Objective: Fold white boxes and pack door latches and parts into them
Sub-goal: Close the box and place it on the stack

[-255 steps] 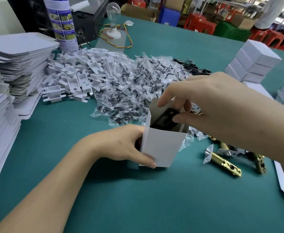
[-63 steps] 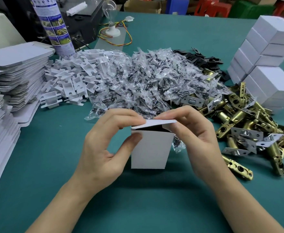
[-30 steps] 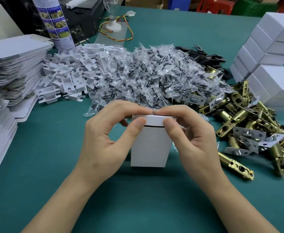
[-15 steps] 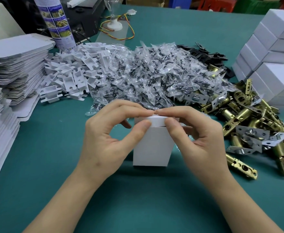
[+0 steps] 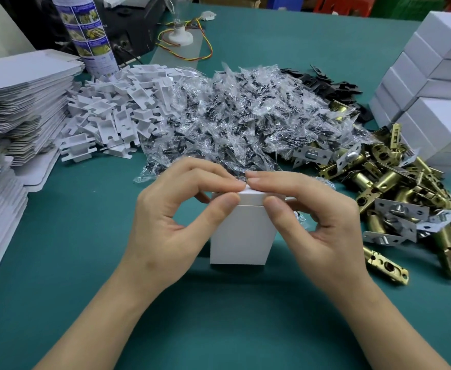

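Fingers (image 5: 213,178) of my left hand (image 5: 176,222) and my right hand (image 5: 317,222) are curled and clamped on the top of the upright white cardboard box (image 5: 241,236). Both index fingers lie on the lid flap (image 5: 251,194), tips almost touching. Both thumbs press the front wall just under the lid's edge.

Location: the box stands on the teal table mat (image 5: 219,316), directly between my hands. Its contents are hidden.

Surroundings, read from the box:
- 12 o'clock: heap of clear plastic screw bags (image 5: 240,124).
- 10 o'clock: pile of white plastic inserts (image 5: 112,113).
- 9 o'clock: stacks of flat white box blanks (image 5: 24,86).
- 3 o'clock: pile of brass door latches (image 5: 395,188).
- 2 o'clock: stack of closed white boxes (image 5: 432,84).

Step in hand, as I judge it: closing the box. The lid sits down and nearly flush, with only a thin seam visible along the front.

Next move, as I judge it: seat the lid fully with even pressure from both index fingers while the thumbs brace the front wall. Keep the force light, since thin card will probably dent or bow. Once the seam is flush, I should carry the box to the 2 o'clock stack and draw a fresh blank from 9 o'clock.
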`<state>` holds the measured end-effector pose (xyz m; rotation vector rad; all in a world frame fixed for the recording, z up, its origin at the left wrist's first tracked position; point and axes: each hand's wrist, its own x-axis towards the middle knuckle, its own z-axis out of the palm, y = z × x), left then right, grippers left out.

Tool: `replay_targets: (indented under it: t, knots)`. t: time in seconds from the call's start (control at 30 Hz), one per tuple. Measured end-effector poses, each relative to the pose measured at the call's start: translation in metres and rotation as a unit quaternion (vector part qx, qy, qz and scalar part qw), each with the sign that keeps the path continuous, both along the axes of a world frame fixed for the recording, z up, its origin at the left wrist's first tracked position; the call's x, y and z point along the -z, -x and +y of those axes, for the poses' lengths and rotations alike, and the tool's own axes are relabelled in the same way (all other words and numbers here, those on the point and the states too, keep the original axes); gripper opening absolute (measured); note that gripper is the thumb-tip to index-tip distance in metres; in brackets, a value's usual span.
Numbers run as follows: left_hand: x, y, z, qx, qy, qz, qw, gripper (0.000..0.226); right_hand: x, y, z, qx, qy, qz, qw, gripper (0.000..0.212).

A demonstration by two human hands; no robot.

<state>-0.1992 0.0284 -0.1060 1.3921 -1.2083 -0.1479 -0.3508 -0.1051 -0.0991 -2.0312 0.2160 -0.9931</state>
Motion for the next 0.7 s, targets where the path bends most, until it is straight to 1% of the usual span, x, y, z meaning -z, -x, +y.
replay_targets:
  t: [0.17, 0.4, 0.53, 0.63, 0.7]
  knots:
    - [-0.002, -0.003, 0.003, 0.016, 0.006, -0.048, 0.999, 0.014, 0.0, 0.002, -0.004, -0.012, 0.047, -0.003, 0.999, 0.019]
    - [-0.003, -0.003, 0.005, 0.026, 0.007, -0.075, 0.997, 0.016, -0.001, 0.006, -0.007, -0.021, 0.07, 0.005, 0.997, 0.019]
    - [-0.001, -0.001, 0.004, 0.016, 0.009, -0.106, 0.994, 0.021, -0.003, 0.009, -0.016, -0.017, 0.104, 0.013, 0.994, 0.026]
    - [0.001, -0.003, 0.005, 0.013, 0.008, -0.119, 0.993, 0.024, -0.002, 0.01, -0.014, -0.011, 0.098, 0.012, 0.995, 0.027]
    - [0.003, -0.004, 0.005, 0.014, 0.005, -0.119, 0.993, 0.021, -0.001, 0.009, -0.012, -0.011, 0.086, 0.013, 0.996, 0.025]
